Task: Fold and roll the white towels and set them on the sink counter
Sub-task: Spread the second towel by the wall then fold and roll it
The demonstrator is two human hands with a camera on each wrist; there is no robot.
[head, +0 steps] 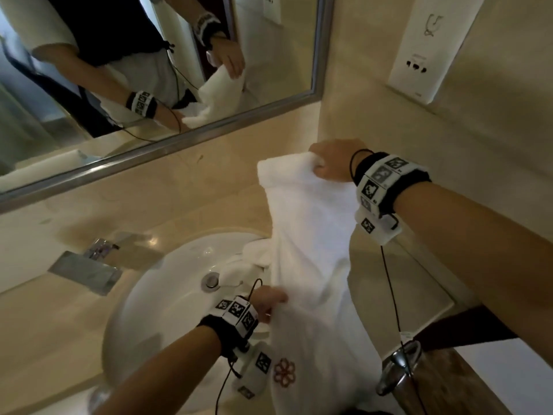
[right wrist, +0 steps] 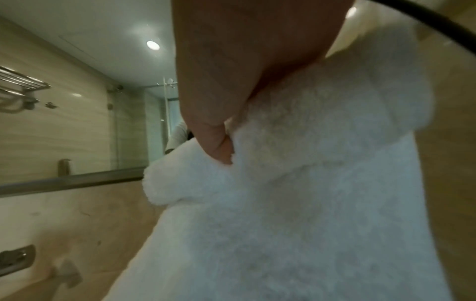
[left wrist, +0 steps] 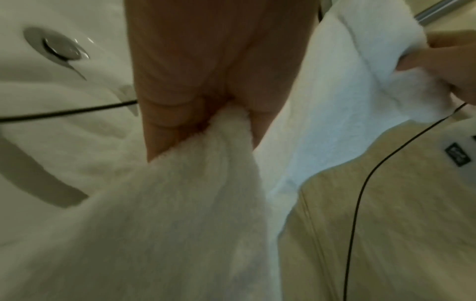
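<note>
Lengthwise, towel (head: 311, 235) stretched from right hand (head: 332, 160) to left hand (head: 266, 304)

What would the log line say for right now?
left hand: grips towel edge over sink | right hand: grips top corner, raised | towel: hanging, unfolded | counter: no rolls seen

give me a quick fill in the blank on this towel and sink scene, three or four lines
1. Both the left hand and the right hand grip the same fluffy white ____ towel.
2. The flower logo stitched on that towel is ____ in colour.
3. A second white towel lies bunched inside the round white ____.
4. The higher end of the held towel is in the ____ hand.

Missing words: terry; brown; sink basin; right
</note>
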